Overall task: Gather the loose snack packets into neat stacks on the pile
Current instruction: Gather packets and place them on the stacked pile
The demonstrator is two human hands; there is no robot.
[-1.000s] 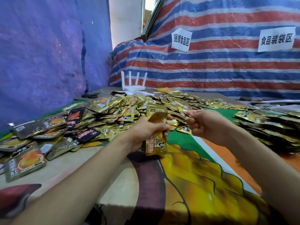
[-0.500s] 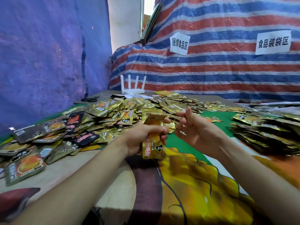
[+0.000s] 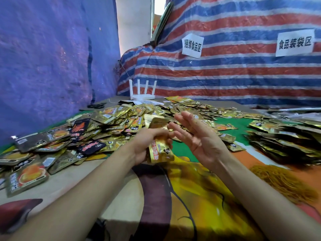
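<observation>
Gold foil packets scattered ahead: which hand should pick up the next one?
Right, probably. The right hand is open and empty near the loose gold foil packets, while the left hand grips a small stack of gold packets.

On my feed, the left of the frame is filled by a creased blue-purple tarp wall (image 3: 43, 58). At upper centre I see a plain white pillar (image 3: 133, 32) with a bright slit of daylight (image 3: 159, 5) beside it. A red, blue and white striped tarp (image 3: 243, 75) covers the right half. Stuck to it are a small paper sign (image 3: 192, 45) and a larger paper sign (image 3: 295, 42), both with black Chinese characters. A white router (image 3: 142, 94) with four upright antennas stands at mid-frame. Across the bottom, the table (image 3: 121, 197) wears a printed yellow, orange, green and beige sheet.
</observation>
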